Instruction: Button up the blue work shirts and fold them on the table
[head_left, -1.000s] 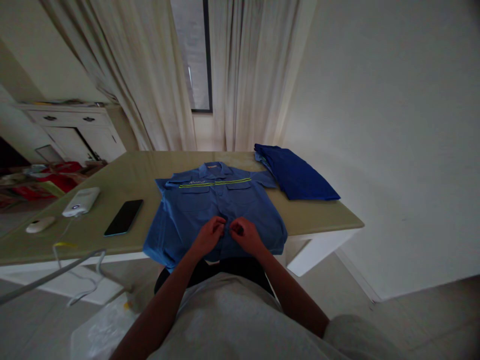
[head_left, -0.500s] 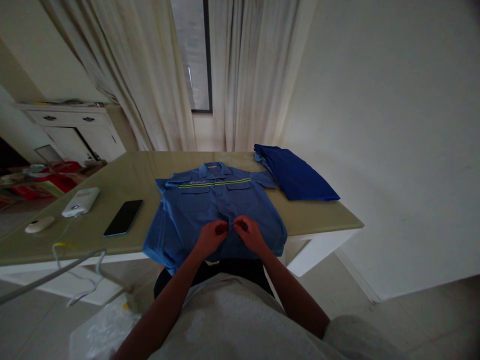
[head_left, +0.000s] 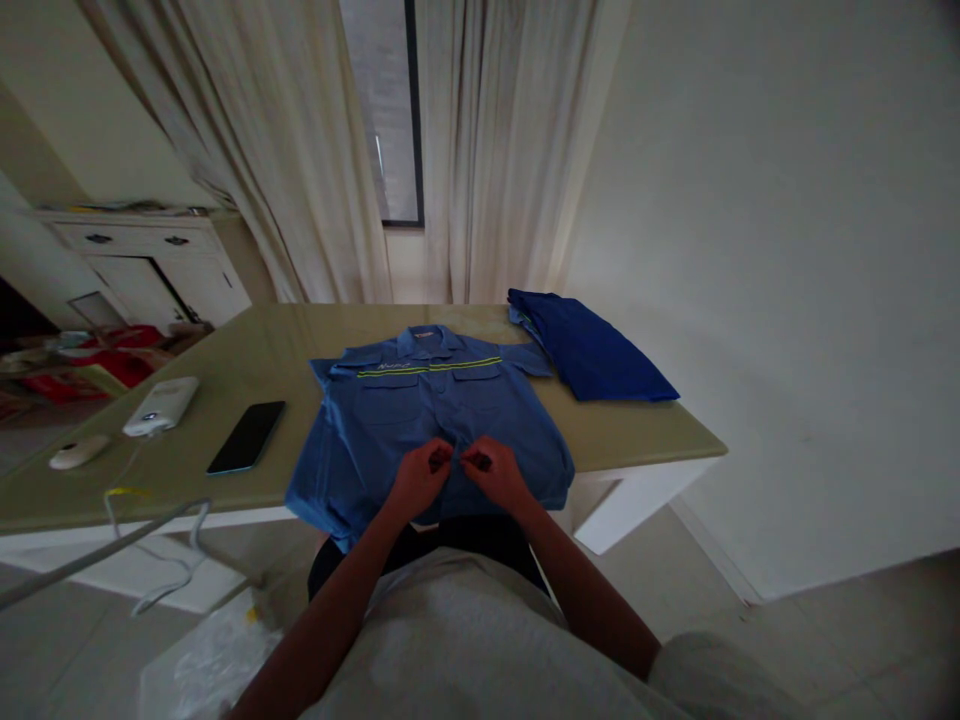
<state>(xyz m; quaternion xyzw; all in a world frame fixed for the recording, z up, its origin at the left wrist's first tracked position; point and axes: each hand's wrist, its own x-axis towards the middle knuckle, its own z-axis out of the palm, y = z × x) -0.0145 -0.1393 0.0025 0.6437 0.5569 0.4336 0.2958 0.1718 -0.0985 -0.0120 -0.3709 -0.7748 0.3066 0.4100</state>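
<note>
One shirt [head_left: 442,405] here, and on it one left hand [head_left: 418,480], one right hand [head_left: 498,476], making two! Left of the shirt: one phone [head_left: 247,437], one white device [head_left: 161,405], one small oval object [head_left: 79,452]; right, one dark blue garment [head_left: 596,350]; beyond, two curtains [head_left: 285,150].

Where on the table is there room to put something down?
Try the table behind the phone, left of the shirt, or its right front corner, bordered by the shirt and the dark blue cloth. Crowded bits: the middle, with the left hand and right hand over the shirt, and around the white gadget.
</note>
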